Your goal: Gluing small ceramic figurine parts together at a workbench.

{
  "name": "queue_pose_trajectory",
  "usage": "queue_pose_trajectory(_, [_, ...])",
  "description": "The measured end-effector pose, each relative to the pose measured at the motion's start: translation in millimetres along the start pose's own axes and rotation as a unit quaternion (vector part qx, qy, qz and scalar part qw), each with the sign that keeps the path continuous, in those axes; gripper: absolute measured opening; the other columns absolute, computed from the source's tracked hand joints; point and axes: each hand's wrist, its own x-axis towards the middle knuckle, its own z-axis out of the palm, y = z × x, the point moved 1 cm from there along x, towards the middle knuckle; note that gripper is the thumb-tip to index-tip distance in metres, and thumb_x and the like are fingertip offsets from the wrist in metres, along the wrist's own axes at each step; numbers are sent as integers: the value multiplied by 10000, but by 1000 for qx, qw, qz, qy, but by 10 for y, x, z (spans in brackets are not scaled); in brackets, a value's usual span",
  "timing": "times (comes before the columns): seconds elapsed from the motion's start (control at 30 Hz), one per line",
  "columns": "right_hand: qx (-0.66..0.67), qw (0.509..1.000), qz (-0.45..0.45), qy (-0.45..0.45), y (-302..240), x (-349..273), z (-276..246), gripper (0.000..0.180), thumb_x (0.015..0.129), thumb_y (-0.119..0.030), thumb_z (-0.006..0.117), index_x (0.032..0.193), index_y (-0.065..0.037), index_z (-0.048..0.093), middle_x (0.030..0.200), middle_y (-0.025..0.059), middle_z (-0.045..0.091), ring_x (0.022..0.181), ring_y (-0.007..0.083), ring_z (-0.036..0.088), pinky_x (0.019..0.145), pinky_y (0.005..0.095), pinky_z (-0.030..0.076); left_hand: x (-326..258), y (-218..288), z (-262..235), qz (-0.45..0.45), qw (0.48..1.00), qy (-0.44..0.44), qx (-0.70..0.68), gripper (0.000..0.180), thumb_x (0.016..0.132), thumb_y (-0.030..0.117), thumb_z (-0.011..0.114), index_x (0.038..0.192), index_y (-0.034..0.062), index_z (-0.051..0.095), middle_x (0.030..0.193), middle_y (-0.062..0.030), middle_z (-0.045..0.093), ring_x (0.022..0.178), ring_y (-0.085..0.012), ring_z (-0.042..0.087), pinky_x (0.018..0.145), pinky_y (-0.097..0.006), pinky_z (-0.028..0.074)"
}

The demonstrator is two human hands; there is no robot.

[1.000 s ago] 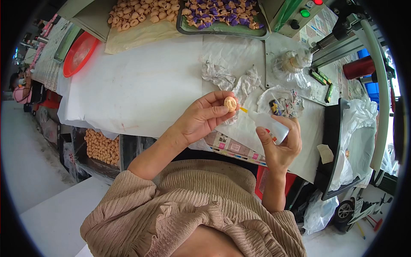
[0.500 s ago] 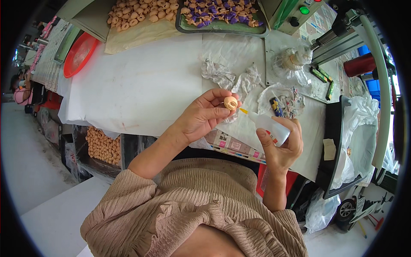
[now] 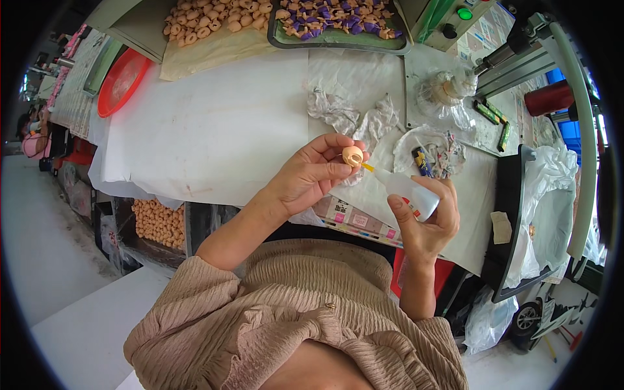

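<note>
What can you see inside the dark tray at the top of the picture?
Small peach and purple pieces lie in the dark tray, green showing along its near edge. Whatever lies beneath them is covered; the tray's far side is out of view.

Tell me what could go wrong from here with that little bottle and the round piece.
The yellow tip of the white bottle points close to the fingers of the left grip, so anything coming out might land on skin.

The small, round, hollow piece is held only by fingertips, so it could slip out.

The right grip wraps the bottle; squeezing too hard might push out too much of whatever is inside.
</note>
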Motion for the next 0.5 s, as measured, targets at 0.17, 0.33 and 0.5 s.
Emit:
queue_pose_trajectory(0.17, [7, 1000, 5, 0, 10, -8, 10, 365, 657, -165, 858, 910, -11, 644, 830, 75, 595, 730, 179, 553, 648, 287, 442, 3, -2, 6, -1, 1000, 0, 1, 369, 829, -121, 601, 1152, 56, 575, 1245, -111, 568, 1203, -257, 541, 1026, -342, 460])
queue_pose_trajectory(0.33, [1, 1000, -8, -2, 22, 2, -10, 356, 666, -166, 854, 907, -10, 644, 828, 71, 590, 724, 169, 552, 635, 281, 440, 5, 0, 2, -4, 1000, 1, -3, 368, 832, -123, 595, 1152, 57, 574, 1245, -112, 568, 1206, -257, 539, 1029, -340, 456])
queue_pose_trajectory(0.5, [1, 1000, -2, 4, 35, -9, -23, 345, 668, -162, 851, 901, -15, 645, 816, 63, 583, 711, 161, 549, 624, 276, 435, 7, -1, -12, -1, 1000, -4, -5, 368, 837, -122, 588, 1157, 58, 571, 1254, -112, 564, 1212, -258, 536, 1027, -335, 456])
